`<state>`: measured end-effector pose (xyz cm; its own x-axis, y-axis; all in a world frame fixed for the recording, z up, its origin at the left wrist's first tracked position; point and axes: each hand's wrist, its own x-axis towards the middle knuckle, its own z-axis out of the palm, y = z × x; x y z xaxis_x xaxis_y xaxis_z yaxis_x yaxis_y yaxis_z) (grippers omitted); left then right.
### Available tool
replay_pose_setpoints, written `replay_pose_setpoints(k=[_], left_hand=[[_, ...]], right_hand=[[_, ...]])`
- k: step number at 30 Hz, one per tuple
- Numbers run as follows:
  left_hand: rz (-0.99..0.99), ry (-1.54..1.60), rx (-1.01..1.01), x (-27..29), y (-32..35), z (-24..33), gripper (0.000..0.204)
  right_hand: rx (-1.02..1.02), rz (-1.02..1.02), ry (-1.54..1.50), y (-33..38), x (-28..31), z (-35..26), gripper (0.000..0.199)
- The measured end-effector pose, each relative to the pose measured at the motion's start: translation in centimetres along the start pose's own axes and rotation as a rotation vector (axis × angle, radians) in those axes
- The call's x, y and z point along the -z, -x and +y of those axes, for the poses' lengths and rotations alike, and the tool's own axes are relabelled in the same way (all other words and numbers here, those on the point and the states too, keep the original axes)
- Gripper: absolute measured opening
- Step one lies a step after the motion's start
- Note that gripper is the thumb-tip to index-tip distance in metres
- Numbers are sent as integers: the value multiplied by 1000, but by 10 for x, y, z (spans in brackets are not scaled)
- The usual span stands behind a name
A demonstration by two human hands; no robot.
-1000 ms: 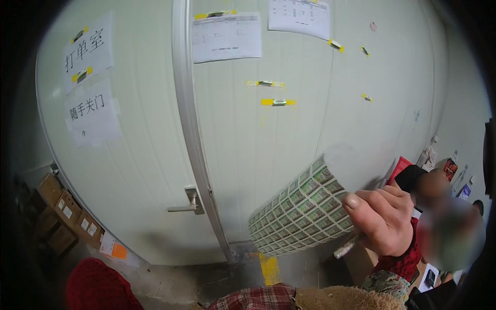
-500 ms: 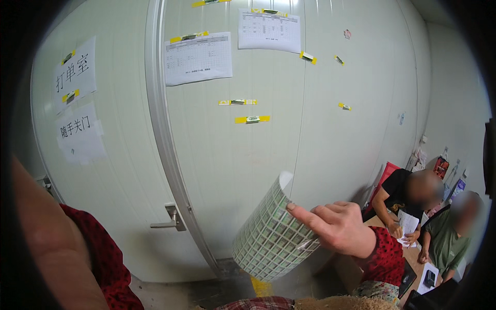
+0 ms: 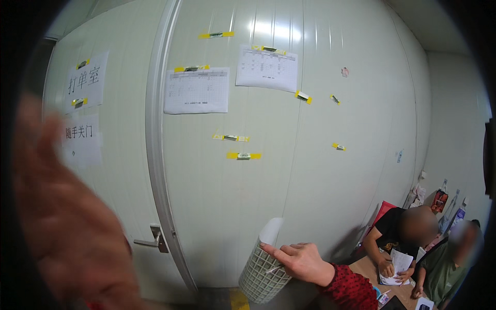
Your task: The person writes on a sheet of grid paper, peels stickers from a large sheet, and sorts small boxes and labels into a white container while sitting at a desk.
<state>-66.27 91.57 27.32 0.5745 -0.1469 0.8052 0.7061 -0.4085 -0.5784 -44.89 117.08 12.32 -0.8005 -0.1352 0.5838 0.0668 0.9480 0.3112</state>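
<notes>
1. Roll (image 3: 262, 268): sheet of paper rolled into a tube, outside printed with a fine green-and-white grid of small cells, inside plain white. Its open white end faces up, tilted a bit right; the lower end flares wider and is cut off near the bottom of the view.
2. Roll sits low in the view, right of the door (image 3: 103, 196) and in front of the white wall (image 3: 320, 170), below the taped sheets.
3. Right hand (image 3: 302, 262): on the roll's right side, thumb and fingers wrapped against it, index finger stretched along the upper part toward the open end. Grips the roll. Red patterned sleeve (image 3: 349, 289) runs off to the lower right.
4. Left hand (image 3: 62, 227): big blurred shape close to the camera, left of the door handle (image 3: 152, 240). Fingers look spread, palm open, holding nothing, well apart from the roll.
5. Door: white, metal frame, two signs (image 3: 85, 108) taped on it, above the handle.
6. Wall right of the door: two printed sheets (image 3: 232, 80) held by yellow tape, plus loose tape bits.
7. Far right of the roll: two people (image 3: 429, 248) seated at a table (image 3: 364, 268), bent over papers, one writing. Their hands are on their own papers, away from the roll.
</notes>
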Motion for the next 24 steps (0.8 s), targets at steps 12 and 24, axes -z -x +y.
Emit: replay_pose_setpoints(k=[12,24], left_hand=[[-140,583,1896,-82,314,72,61],[412,1318,2265,-97,389,153,45]], right_hand=[[167,492,-83,0,-11,-1,53],[79,329,-374,24,-54,-2,43]])
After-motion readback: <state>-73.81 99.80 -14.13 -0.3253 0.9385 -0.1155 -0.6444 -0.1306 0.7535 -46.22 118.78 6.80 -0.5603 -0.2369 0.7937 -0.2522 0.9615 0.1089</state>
